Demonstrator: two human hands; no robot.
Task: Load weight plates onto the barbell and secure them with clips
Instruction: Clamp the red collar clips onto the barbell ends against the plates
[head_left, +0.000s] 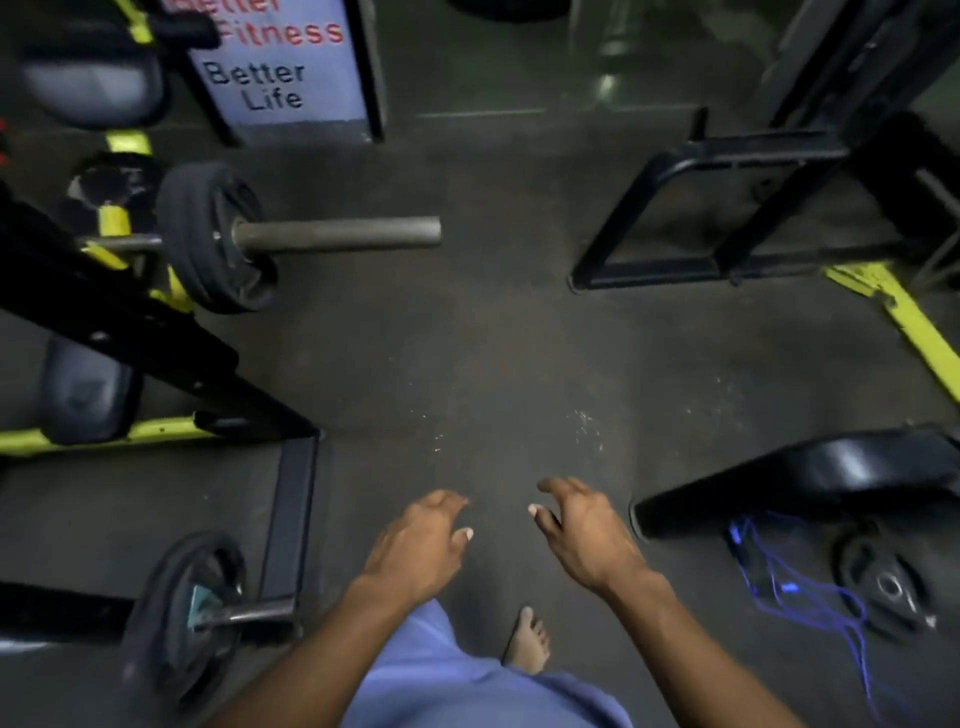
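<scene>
A barbell sleeve (337, 235) sticks out to the right at upper left, with black weight plates (215, 236) pushed on at its inner end. A second bar end (249, 613) carries a black plate (182, 618) at lower left. One loose black plate (883, 587) lies flat on the floor at lower right. My left hand (415, 540) and my right hand (587, 530) hover side by side over the dark floor at bottom centre, fingers loosely spread, holding nothing. I see no clip.
A black and yellow rack frame (156, 358) fills the left side. Another black frame (727, 218) stands at upper right, and a black padded bench (810, 478) at right. Blue cord (810, 587) lies beside the loose plate. A sign board (280, 67) stands at the top.
</scene>
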